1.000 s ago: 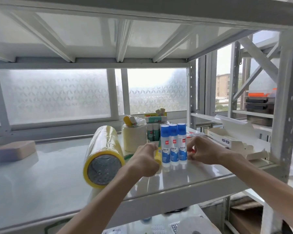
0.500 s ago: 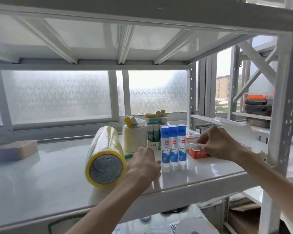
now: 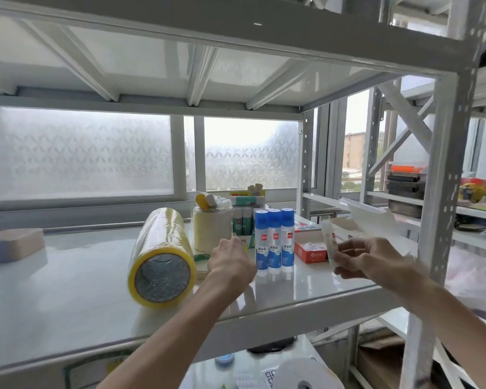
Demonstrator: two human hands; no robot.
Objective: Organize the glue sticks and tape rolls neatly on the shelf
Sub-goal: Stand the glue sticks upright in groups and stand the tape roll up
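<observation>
Here, the clearest landmark was the row of three clear plastic glue bottles with blue caps (image 3: 274,242). They stood upright, side by side and touching, on the glossy white shelf board (image 3: 68,279), near its front edge.

The left hand (image 3: 230,262) was just to the left of this row, with its back turned to the camera and its fingers curled. I cannot tell whether the fingers held something, because the hand itself hid them. The right hand (image 3: 368,258) was to the right of the row, raised above the board, and it pinched a slim whitish glue stick (image 3: 329,240) between thumb and fingers (the stick pointed up and had a small red mark). The two hands were apart, one on each side of the bottles.

Further left of the row, the large roll of clear tape with a yellow rim (image 3: 162,256) lay on its side with its open end facing the front. Behind the row and a little to the left stood the cream-coloured tape roll (image 3: 211,230), with small yellow and white things on top of it. Directly behind the row were several white-and-green glue sticks (image 3: 242,223) in a low box. Just to the right of the row lay a flat red and white cardboard box (image 3: 310,251). Far to the left of the row, a pinkish rectangular sponge block (image 3: 11,244) rested near the back of the board.
</observation>
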